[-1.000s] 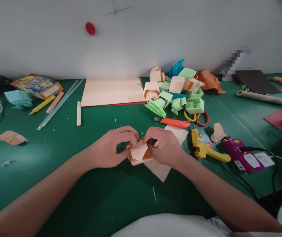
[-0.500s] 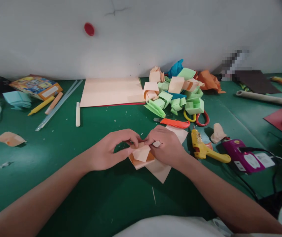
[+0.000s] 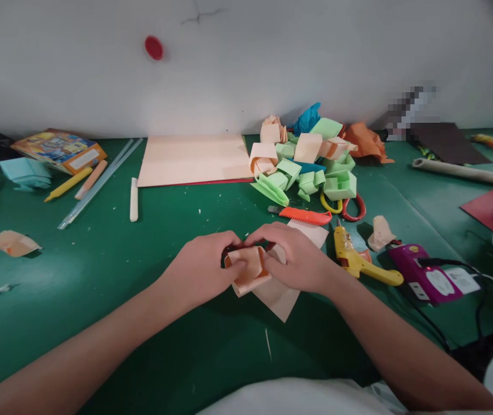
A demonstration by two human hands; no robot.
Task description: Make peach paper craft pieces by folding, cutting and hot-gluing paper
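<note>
Between my hands is a small folded peach paper box with raised walls. My left hand grips its left side, the thumb pressing inside and the fingers behind the far wall. On the opposite side my right hand holds the box, its thumb at the right wall and its fingers curled over the back. Part of the far wall is hidden by my fingers. Beneath the box and my right hand lies a flat peach paper sheet. An orange utility knife rests just beyond my right hand.
A yellow glue gun and a purple power block with cables lie to the right. Folded green and peach paper pieces pile up by the wall, near scissors. Peach sheets, a white stick and markers are further left.
The flap that stood up in the middle of the box is now folded down inside. My left thumb has moved into the box, and my right fingers have shifted to its back edge.
</note>
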